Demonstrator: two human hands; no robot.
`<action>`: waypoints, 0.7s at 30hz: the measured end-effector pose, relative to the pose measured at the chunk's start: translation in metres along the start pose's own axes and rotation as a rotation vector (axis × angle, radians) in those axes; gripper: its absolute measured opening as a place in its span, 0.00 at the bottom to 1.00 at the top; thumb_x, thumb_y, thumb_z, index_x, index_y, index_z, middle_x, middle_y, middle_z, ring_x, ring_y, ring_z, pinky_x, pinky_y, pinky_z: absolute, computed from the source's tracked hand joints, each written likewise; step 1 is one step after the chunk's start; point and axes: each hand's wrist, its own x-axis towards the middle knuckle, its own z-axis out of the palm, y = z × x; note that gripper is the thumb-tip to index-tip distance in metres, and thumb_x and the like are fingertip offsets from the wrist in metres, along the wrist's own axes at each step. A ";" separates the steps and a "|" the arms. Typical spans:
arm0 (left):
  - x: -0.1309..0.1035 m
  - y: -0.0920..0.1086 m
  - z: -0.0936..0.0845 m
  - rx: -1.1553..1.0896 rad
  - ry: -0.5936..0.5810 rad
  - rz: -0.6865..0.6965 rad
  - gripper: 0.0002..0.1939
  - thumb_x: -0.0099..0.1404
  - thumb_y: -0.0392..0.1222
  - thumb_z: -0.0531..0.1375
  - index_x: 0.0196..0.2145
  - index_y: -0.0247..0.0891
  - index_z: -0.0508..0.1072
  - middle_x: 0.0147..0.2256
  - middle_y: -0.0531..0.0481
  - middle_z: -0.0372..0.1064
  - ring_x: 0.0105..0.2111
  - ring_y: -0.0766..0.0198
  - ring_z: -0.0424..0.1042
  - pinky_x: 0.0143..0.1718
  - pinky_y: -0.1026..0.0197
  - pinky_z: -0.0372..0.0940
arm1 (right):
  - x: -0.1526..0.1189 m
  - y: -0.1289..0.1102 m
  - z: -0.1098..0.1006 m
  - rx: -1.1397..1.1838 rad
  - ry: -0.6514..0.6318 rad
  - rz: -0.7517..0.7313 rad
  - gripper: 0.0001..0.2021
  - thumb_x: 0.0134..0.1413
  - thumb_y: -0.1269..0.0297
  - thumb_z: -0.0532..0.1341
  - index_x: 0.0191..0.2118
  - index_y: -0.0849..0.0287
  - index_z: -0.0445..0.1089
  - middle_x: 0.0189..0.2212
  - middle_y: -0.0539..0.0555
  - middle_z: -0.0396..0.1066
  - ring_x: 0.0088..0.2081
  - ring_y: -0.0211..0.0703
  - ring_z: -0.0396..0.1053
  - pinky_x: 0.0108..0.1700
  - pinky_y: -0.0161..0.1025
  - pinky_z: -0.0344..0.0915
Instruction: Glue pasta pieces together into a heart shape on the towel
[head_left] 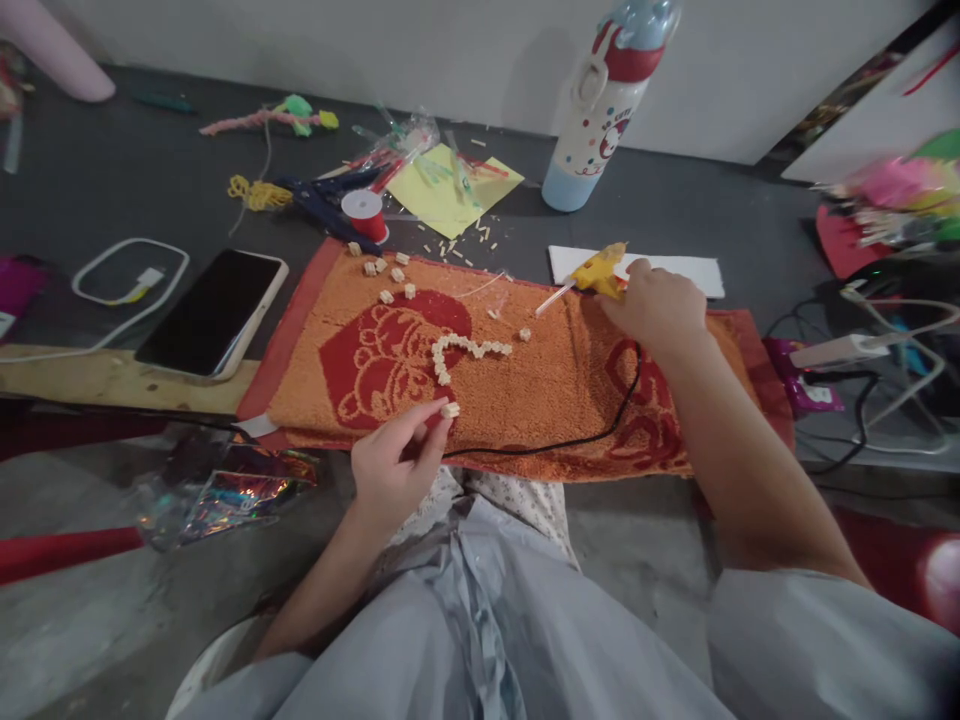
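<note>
Between the thumb and fingertips of my left hand (pixel 401 455) is a small cream-coloured star-like piece (pixel 450 410), held just above the towel's front edge. My right hand (pixel 660 305) is closed on a yellow glue gun (pixel 598 272); a clear glue stick (pixel 555 299) juts from its left end. A black cord (pixel 547 447) curves leftward across the orange towel (pixel 540 390). A bent chain of joined cream pieces (pixel 469 345) lies on the towel, between my hands. One loose piece (pixel 524 335) sits to its right, and several more (pixel 386 297) lie at the towel's upper left.
A phone (pixel 214 315) and white cable (pixel 135 245) are on the left. Behind the towel are a red thread spool (pixel 365 215), dark-blue-handled pliers (pixel 322 205), yellow paper (pixel 442 190) with scraps, a water bottle (pixel 600 120) and a white board (pixel 675 270). Cables and a power bank (pixel 840 350) lie right.
</note>
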 end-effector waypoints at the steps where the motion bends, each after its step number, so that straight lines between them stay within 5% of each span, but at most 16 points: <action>1: 0.000 0.000 0.001 0.037 0.006 0.015 0.09 0.65 0.40 0.61 0.41 0.36 0.79 0.19 0.59 0.65 0.19 0.76 0.63 0.24 0.73 0.61 | -0.005 -0.001 -0.006 0.008 0.009 -0.004 0.24 0.59 0.52 0.58 0.52 0.69 0.65 0.42 0.72 0.74 0.42 0.61 0.72 0.35 0.44 0.59; 5: -0.001 -0.002 0.006 0.195 0.011 0.021 0.10 0.65 0.41 0.60 0.39 0.36 0.79 0.18 0.59 0.67 0.17 0.76 0.63 0.24 0.73 0.60 | -0.032 -0.020 -0.029 0.112 0.080 -0.130 0.20 0.61 0.53 0.56 0.49 0.64 0.69 0.39 0.68 0.75 0.39 0.57 0.72 0.33 0.43 0.58; 10: -0.005 -0.006 0.016 0.394 0.016 0.007 0.10 0.65 0.43 0.60 0.37 0.37 0.79 0.18 0.57 0.69 0.18 0.72 0.67 0.26 0.69 0.61 | -0.059 -0.058 -0.039 0.341 0.174 -0.504 0.13 0.61 0.59 0.55 0.45 0.58 0.72 0.36 0.58 0.75 0.38 0.51 0.71 0.36 0.42 0.61; 15: -0.005 -0.006 0.023 0.551 -0.016 0.025 0.09 0.66 0.42 0.58 0.38 0.37 0.78 0.20 0.55 0.72 0.22 0.68 0.72 0.27 0.65 0.60 | -0.055 -0.087 -0.033 0.561 0.106 -0.934 0.11 0.62 0.63 0.55 0.44 0.58 0.72 0.39 0.59 0.73 0.44 0.52 0.69 0.46 0.45 0.63; 21: -0.001 0.002 0.026 0.627 -0.069 -0.012 0.08 0.66 0.40 0.58 0.38 0.37 0.76 0.24 0.53 0.74 0.24 0.65 0.73 0.26 0.62 0.58 | -0.043 -0.109 -0.021 0.745 0.018 -1.090 0.16 0.59 0.69 0.56 0.52 0.57 0.69 0.46 0.59 0.70 0.49 0.54 0.66 0.52 0.50 0.61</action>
